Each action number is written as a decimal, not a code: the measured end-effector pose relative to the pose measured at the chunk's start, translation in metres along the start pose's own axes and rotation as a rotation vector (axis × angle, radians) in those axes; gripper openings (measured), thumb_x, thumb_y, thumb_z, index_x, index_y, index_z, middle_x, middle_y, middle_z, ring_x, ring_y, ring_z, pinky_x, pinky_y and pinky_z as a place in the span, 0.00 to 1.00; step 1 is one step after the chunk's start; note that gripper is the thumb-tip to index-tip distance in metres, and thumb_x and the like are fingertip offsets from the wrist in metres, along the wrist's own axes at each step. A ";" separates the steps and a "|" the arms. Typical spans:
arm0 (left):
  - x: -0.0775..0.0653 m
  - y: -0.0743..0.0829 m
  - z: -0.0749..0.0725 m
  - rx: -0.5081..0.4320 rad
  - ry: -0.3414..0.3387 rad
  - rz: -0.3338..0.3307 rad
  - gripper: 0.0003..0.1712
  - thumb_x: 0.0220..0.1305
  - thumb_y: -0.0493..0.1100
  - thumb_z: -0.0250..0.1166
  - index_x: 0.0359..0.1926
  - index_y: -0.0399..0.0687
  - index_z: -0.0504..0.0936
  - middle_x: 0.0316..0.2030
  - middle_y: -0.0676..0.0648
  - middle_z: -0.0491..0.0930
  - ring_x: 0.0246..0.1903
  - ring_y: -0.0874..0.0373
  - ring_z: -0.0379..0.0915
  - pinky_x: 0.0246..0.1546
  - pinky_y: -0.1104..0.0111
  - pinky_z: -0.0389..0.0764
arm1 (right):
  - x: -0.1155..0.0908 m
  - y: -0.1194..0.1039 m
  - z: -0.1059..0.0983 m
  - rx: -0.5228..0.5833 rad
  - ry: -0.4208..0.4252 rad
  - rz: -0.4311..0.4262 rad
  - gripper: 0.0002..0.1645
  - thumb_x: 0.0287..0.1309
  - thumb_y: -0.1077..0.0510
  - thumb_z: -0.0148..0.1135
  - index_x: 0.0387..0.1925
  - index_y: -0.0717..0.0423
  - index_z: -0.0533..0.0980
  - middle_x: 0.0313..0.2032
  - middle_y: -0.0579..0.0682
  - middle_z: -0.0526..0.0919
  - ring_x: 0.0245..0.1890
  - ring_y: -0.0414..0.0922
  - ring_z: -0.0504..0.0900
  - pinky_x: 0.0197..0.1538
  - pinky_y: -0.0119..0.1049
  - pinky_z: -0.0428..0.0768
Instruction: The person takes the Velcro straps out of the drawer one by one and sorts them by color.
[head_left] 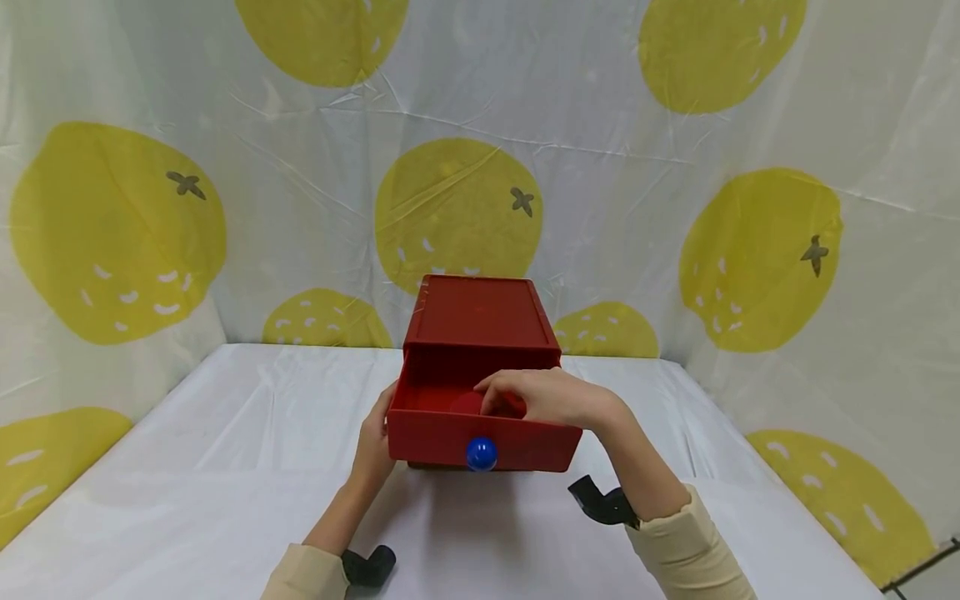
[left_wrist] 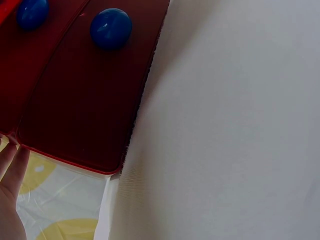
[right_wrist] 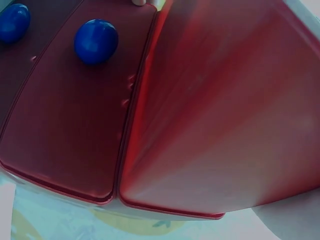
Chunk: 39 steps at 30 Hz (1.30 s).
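Observation:
A red drawer box (head_left: 483, 312) stands on the white-covered table, its upper drawer (head_left: 431, 433) pulled out toward me. A round blue knob (head_left: 482, 454) sits on the drawer front. From the right, my right hand (head_left: 551, 396) reaches over the drawer's edge with bent fingers. It grips a round dark-red thing (head_left: 465, 404) inside, partly hidden by the fingers and the drawer front. My left hand (head_left: 372, 442) rests against the drawer's left side; in the left wrist view its straight fingers (left_wrist: 16, 167) touch the red edge.
A second blue knob (left_wrist: 32, 12) shows in the left wrist view beside another blue knob (left_wrist: 111, 29). The white cloth (head_left: 262, 483) spreads around the box. Behind hangs a pale curtain (head_left: 600, 208) printed with yellow fruit.

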<state>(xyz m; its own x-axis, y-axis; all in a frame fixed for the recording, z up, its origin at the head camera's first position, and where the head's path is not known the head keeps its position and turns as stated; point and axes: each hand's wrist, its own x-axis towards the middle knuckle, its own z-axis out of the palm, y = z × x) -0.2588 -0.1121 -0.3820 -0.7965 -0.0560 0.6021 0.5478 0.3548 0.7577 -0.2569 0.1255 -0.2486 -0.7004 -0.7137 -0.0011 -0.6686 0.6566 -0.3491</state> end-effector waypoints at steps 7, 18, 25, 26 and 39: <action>0.000 0.001 0.000 0.009 0.001 0.006 0.25 0.61 0.33 0.54 0.60 0.36 0.65 0.57 0.35 0.70 0.55 0.44 0.69 0.50 0.53 0.73 | -0.001 0.000 -0.002 0.020 0.021 -0.022 0.14 0.50 0.46 0.62 0.40 0.40 0.76 0.56 0.42 0.72 0.57 0.43 0.70 0.56 0.41 0.71; -0.001 0.002 -0.001 0.000 -0.002 0.003 0.26 0.61 0.32 0.55 0.61 0.35 0.64 0.57 0.35 0.70 0.55 0.43 0.69 0.49 0.54 0.74 | -0.004 0.000 -0.002 0.107 0.106 -0.055 0.15 0.50 0.51 0.64 0.42 0.42 0.76 0.58 0.45 0.70 0.60 0.45 0.66 0.57 0.44 0.71; 0.000 0.000 0.001 -0.015 -0.020 -0.041 0.27 0.60 0.32 0.56 0.62 0.37 0.64 0.58 0.36 0.69 0.55 0.43 0.68 0.47 0.56 0.76 | -0.009 0.003 -0.002 0.120 0.202 -0.108 0.16 0.50 0.52 0.66 0.42 0.43 0.76 0.59 0.45 0.70 0.62 0.46 0.65 0.59 0.45 0.70; 0.000 -0.001 0.001 -0.018 -0.021 -0.047 0.27 0.60 0.33 0.56 0.62 0.38 0.64 0.58 0.36 0.69 0.55 0.43 0.68 0.47 0.56 0.76 | -0.009 0.004 -0.002 0.116 0.215 -0.115 0.16 0.49 0.53 0.66 0.43 0.43 0.76 0.59 0.45 0.70 0.62 0.46 0.65 0.59 0.45 0.70; 0.000 0.000 0.001 -0.078 -0.026 -0.099 0.25 0.63 0.33 0.51 0.62 0.40 0.65 0.58 0.38 0.69 0.55 0.45 0.68 0.50 0.54 0.74 | -0.017 0.008 -0.005 0.145 0.314 -0.152 0.17 0.48 0.53 0.67 0.43 0.41 0.77 0.60 0.44 0.69 0.62 0.46 0.64 0.58 0.48 0.68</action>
<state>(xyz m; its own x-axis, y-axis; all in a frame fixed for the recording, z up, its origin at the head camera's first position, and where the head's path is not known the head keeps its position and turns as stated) -0.2592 -0.1110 -0.3821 -0.8535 -0.0625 0.5173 0.4836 0.2747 0.8311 -0.2514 0.1443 -0.2467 -0.6532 -0.6761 0.3409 -0.7444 0.4912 -0.4523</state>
